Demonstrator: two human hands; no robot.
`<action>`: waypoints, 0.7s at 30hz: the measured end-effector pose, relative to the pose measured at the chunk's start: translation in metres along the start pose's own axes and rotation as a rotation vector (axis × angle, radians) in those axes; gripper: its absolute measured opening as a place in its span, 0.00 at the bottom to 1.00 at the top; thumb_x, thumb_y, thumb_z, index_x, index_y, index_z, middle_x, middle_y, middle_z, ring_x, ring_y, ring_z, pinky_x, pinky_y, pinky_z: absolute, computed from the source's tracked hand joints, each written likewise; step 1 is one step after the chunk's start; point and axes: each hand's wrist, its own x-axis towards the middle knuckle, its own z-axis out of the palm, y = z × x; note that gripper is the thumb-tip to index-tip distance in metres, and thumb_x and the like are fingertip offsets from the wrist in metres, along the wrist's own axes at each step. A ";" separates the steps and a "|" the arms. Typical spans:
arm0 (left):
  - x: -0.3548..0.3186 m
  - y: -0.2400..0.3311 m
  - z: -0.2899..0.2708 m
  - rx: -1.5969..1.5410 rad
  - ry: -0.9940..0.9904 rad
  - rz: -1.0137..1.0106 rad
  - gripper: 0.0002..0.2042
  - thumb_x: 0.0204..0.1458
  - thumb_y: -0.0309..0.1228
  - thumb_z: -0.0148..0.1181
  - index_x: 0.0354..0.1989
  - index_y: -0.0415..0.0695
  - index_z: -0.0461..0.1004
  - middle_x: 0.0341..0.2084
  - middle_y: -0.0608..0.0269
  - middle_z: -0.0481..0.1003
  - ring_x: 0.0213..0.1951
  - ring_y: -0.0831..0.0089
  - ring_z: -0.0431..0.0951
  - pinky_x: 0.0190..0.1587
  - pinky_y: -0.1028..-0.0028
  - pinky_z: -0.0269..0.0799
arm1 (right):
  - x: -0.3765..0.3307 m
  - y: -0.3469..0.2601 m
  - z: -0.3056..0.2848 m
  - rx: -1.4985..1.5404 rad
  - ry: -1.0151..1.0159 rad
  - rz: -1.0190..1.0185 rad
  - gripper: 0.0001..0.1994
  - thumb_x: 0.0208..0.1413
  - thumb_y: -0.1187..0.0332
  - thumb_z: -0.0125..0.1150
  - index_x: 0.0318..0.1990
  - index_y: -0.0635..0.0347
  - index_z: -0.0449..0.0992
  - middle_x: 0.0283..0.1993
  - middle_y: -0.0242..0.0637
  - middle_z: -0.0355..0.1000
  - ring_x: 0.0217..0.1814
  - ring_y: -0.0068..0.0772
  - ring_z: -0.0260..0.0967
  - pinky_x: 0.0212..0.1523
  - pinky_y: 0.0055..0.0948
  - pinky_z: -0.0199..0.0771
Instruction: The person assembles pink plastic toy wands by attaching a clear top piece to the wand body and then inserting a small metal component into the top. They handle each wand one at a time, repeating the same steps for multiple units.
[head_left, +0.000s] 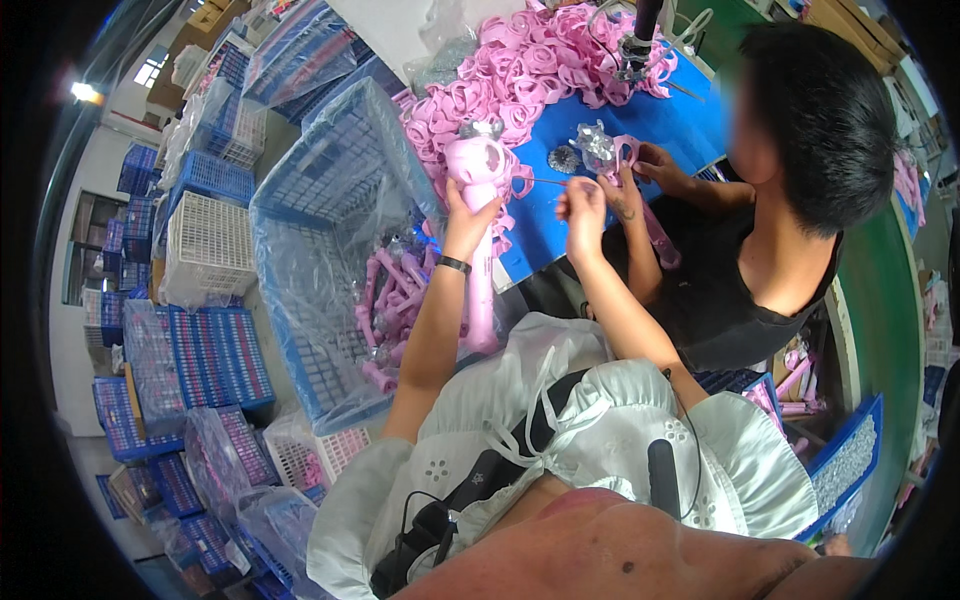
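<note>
My left hand [466, 226] is wrapped round a pink plastic toy wand [478, 270], with a round open head at the top and a long handle hanging down. Silvery clear material shows at the top of that head. To its right my right hand [584, 212] is closed, its fingers pinched on a thin dark rod [545, 181] that points left toward the wand's head. Whether the rod's tip touches the wand, I cannot tell. Behind the wand lies a big heap of pink plastic parts [515, 75] on the blue work surface [540, 232].
A co-worker at my right holds a pink part with a clear faceted piece [598, 148]; a dark round piece [564, 159] lies nearby. At my left stands a blue plastic-lined crate [290, 260] with pink wands inside. Stacked crates [215, 250] line the far left.
</note>
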 end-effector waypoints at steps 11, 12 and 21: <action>-0.002 -0.022 0.003 0.059 -0.125 -0.074 0.45 0.41 0.29 0.68 0.64 0.39 0.42 0.47 0.49 0.67 0.41 0.66 0.74 0.39 0.73 0.73 | -0.006 0.009 -0.016 0.189 0.097 0.008 0.04 0.57 0.68 0.51 0.36 0.56 0.65 0.26 0.30 0.64 0.22 0.20 0.59 0.21 0.20 0.61; -0.001 -0.024 0.003 0.127 -0.095 -0.020 0.45 0.41 0.28 0.68 0.64 0.39 0.42 0.46 0.50 0.68 0.39 0.68 0.74 0.37 0.73 0.73 | -0.005 0.006 -0.016 0.173 0.077 -0.064 0.04 0.57 0.69 0.51 0.37 0.57 0.65 0.27 0.30 0.64 0.22 0.20 0.59 0.22 0.20 0.61; -0.014 0.000 0.006 -0.197 -0.164 -0.273 0.35 0.46 0.27 0.64 0.61 0.44 0.49 0.34 0.59 0.72 0.25 0.74 0.74 0.25 0.73 0.73 | -0.021 0.005 -0.009 -0.343 -0.157 -0.435 0.07 0.57 0.73 0.54 0.40 0.61 0.64 0.30 0.32 0.68 0.29 0.17 0.64 0.29 0.19 0.65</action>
